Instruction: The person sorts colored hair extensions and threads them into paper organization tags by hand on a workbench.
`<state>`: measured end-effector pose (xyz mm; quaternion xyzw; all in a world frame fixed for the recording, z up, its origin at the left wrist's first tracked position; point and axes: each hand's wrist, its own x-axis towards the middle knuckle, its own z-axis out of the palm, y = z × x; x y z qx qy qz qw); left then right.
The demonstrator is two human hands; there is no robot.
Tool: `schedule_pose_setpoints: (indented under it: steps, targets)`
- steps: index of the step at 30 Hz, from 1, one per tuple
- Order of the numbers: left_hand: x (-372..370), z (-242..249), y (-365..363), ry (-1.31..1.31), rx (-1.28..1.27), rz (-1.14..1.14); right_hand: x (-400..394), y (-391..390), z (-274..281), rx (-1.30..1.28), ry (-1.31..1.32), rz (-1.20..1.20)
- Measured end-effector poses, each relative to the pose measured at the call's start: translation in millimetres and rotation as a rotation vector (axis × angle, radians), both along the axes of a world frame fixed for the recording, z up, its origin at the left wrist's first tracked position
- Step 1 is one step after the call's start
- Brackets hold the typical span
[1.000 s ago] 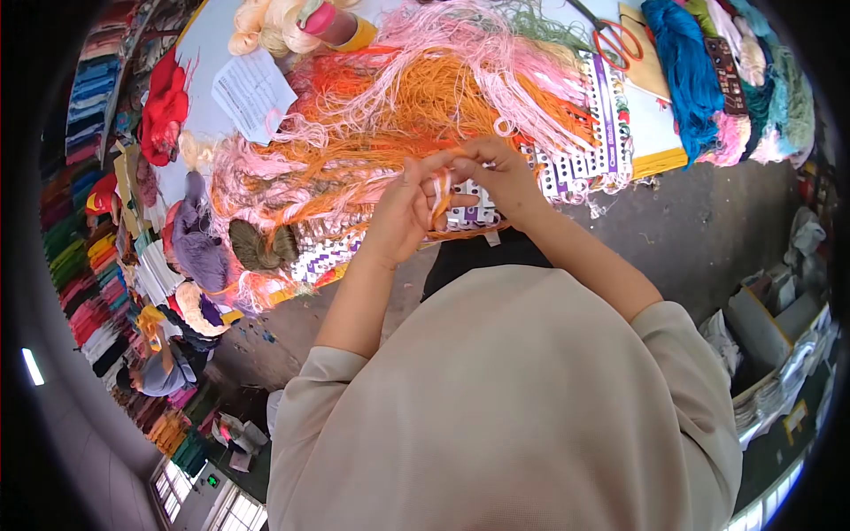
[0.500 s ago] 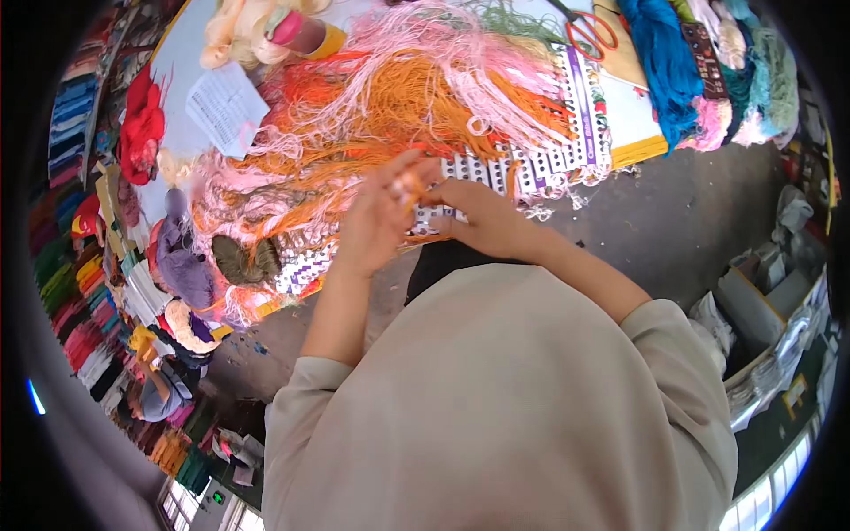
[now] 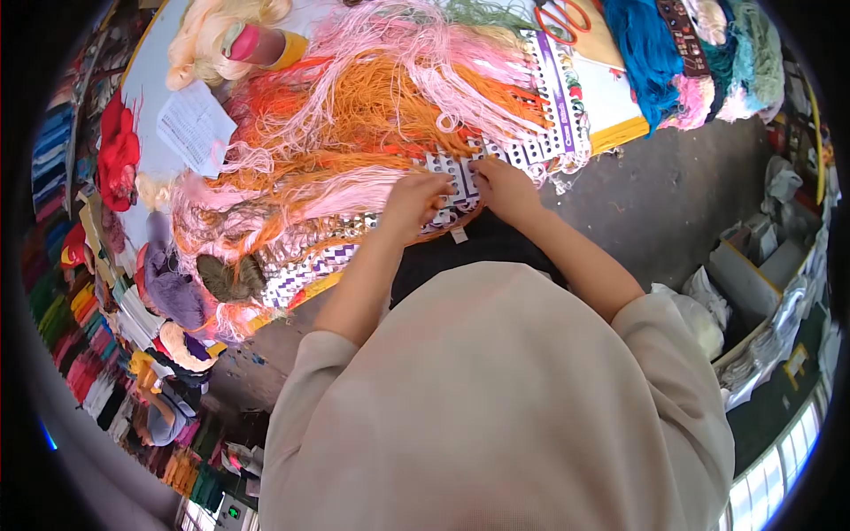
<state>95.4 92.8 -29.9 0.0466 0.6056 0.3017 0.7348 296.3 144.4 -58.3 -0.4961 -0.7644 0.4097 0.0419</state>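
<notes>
My left hand (image 3: 414, 205) is closed, its fingers curled in at the near edge of the table; what they hold, if anything, is hidden. Beside it, my right hand (image 3: 509, 190) pinches at the edge of a white punched thread card (image 3: 462, 184) with dark holes. An orange-brown strand (image 3: 447, 230) curves below both hands. Long orange thread (image 3: 381, 102) and pink thread (image 3: 354, 192) spread from the row of cards across the table. To the right lies a card strip with purple "Cross Stitch" print (image 3: 561, 102).
Red-handled scissors (image 3: 563, 21) lie at the back right, near blue skeins (image 3: 642, 62). On the left are a printed paper (image 3: 193, 128), a thread cone (image 3: 257, 44), an olive skein (image 3: 230, 277) and a purple skein (image 3: 173, 288). Another person (image 3: 166, 416) is at far left.
My left hand has moved right and down, and its fingers have closed in; orange thread showed at it before. My right hand has shifted right along the cards. The whole view has shifted slightly.
</notes>
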Motion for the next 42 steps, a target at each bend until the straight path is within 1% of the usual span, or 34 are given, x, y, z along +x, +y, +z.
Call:
schedule_pose_setpoints:
  steps: [2,3,4,6,7,8,9,10,11,13,14,15,16,18,19,20,22,26,28,29,31,32,34,35,37,38,39,41,42]
  targets:
    - [27.7,-25.3,3.3,0.177,0.033,-0.184,-0.2,1.1,1.2,-0.001,-0.007,-0.01]
    - [37.1,-25.9,5.8,0.278,0.089,-0.238,-0.9,2.7,1.8,-0.001,-0.004,-0.018]
    - [41.2,-32.5,6.2,0.278,0.089,-0.238,-1.1,2.4,3.3,0.01,-0.004,-0.027]
    - [45.6,-45.9,6.3,0.491,0.191,-0.362,-1.6,0.1,0.9,0.018,-0.008,-0.037]
    - [46.9,-51.1,3.3,0.493,0.19,-0.365,-1.8,-1.2,-0.3,0.028,-0.011,-0.044]
    - [48.0,-46.4,3.5,0.604,0.251,-0.384,-0.6,-2.1,-4.0,0.027,-0.009,-0.047]
    - [48.5,-41.8,4.0,0.715,0.314,-0.405,0.8,-1.8,-8.0,0.029,0.066,-0.081]
    - [49.6,-37.2,4.1,0.717,0.314,-0.41,2.3,-1.2,-12.1,0.031,0.139,-0.114]
    - [51.0,-35.1,2.6,0.731,0.345,-0.389,2.2,3.7,-7.8,0.03,0.141,-0.116]
    - [50.2,-32.0,1.9,0.743,0.375,-0.371,4.4,12.8,1.6,-0.309,0.175,-0.168]
    - [46.0,-32.4,2.6,0.746,0.367,-0.319,5.5,12.8,-0.1,-0.308,0.176,-0.17]
    - [43.2,-32.9,3.5,0.748,0.358,-0.266,6.2,12.4,-1.7,-0.32,0.235,-0.178]
    - [42.2,-34.2,5.9,0.748,0.359,-0.266,7.1,12.4,-3.2,-0.331,0.294,-0.185]
    - [40.6,-31.2,15.2,0.847,0.445,-0.033,8.4,12.8,-2.9,-0.334,0.282,-0.172]
    - [38.9,-29.8,19.9,0.868,0.435,-0.1,8.6,12.9,-3.0,-0.337,0.271,-0.157]
    - [39.9,-22.4,26.1,0.868,0.434,-0.099,8.5,12.8,-3.5,-0.337,0.271,-0.156]
    - [44.2,-12.3,34.7,0.842,0.383,-0.21,8.8,11.8,-4.8,-0.308,0.295,-0.161]
    - [42.6,-37.5,30.2,0.821,0.346,-0.244,10.1,12.0,-6.2,-0.328,0.31,-0.17]
    - [40.3,-43.8,25.8,0.626,0.289,-0.131,10.1,12.1,-6.8,-0.35,0.3,-0.175]
    - [39.3,-42.2,24.3,0.628,0.289,-0.132,9.8,12.2,-7.2,-0.351,0.302,-0.175]
    - [36.9,-37.9,18.8,0.506,0.196,0.014,8.9,12.0,-7.6,-0.369,0.323,-0.19]
    - [32.7,-40.6,14.8,0.509,0.196,0.012,8.2,11.9,-8.5,-0.369,0.325,-0.191]
    - [20.7,-50.1,3.7,0.647,0.317,0.015,7.4,11.4,-11.1,-0.335,0.336,-0.179]
    - [16.7,-42.0,3.1,0.648,0.316,0.015,7.4,11.3,-10.7,-0.335,0.337,-0.179]
    - [7.0,-18.4,4.8,0.324,0.176,0.251,5.9,12.1,-9.7,-0.327,0.306,-0.174]
    - [-3.0,-13.4,3.1,0.184,0.195,0.331,5.4,11.9,-11.9,-0.328,0.308,-0.173]
    - [-4.5,-10.3,1.4,0.186,0.194,0.331,5.0,11.9,-14.2,-0.324,0.301,-0.171]
    - [-7.5,-2.6,-1.1,0.032,0.259,0.602,4.8,12.1,-16.0,-0.321,0.296,-0.167]
    - [-11.4,-5.2,-4.0,0.018,0.312,0.616,4.4,12.5,-15.8,-0.32,0.282,-0.16]
